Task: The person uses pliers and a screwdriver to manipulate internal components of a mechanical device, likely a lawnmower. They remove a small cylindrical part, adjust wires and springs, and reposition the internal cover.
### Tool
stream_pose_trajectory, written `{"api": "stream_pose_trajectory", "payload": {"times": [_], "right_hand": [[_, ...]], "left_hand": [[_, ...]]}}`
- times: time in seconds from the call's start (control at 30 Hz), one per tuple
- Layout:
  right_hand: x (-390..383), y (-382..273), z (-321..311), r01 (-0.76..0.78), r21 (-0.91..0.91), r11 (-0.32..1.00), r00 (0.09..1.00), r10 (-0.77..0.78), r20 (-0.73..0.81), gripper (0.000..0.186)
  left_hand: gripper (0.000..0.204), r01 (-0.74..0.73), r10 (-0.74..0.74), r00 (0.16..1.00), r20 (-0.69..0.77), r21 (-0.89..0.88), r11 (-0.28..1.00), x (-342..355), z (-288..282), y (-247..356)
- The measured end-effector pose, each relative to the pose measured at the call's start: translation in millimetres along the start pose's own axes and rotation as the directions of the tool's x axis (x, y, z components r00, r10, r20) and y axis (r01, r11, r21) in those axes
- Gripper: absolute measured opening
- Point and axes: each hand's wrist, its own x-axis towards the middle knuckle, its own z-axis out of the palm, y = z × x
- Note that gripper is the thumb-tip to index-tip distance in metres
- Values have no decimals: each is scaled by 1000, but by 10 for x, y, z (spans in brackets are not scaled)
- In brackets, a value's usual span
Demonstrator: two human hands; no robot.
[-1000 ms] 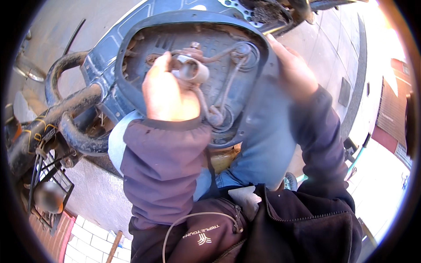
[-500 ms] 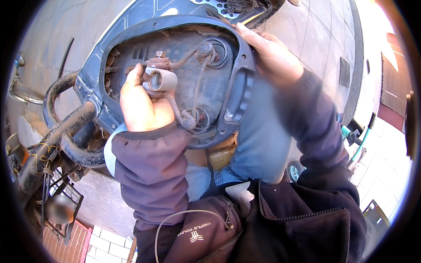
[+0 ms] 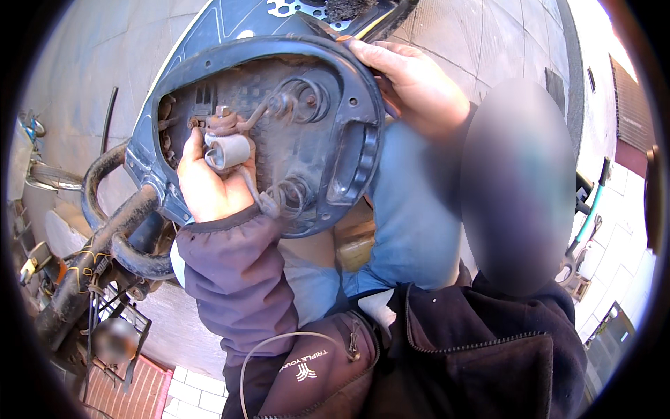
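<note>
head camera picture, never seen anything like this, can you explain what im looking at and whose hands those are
There is no robot here: these are a person's own bare hands, seen by a fisheye camera worn on the head and looking down, so straight edges bend near the rim.

The big dark piece looks like a saddle, its underside facing the camera, with coil springs inside. The left hand holds the silver clamp on that underside. The right hand is at the saddle's upper right edge; exactly what its fingers grip is unclear. Below is a blue trouser leg, and thick dark metal tubes stand at the left.
</note>
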Motion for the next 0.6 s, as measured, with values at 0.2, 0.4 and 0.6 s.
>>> {"api": "stream_pose_trajectory", "payload": {"times": [0.2,0.4,0.6], "right_hand": [[-79,-4,-4,85,123,989,994,-75,-77,46],[-131,-4,-93,109,165,980,994,-104,-37,43],[-122,-1,-94,102,183,978,995,-99,-28,35]], "left_hand": [[19,53,-48,994,96,-54,997,-6,59,42],[15,-20,19,1000,23,58,998,45,109,35],[15,-39,34,998,55,99,994,26,94,28]]}}
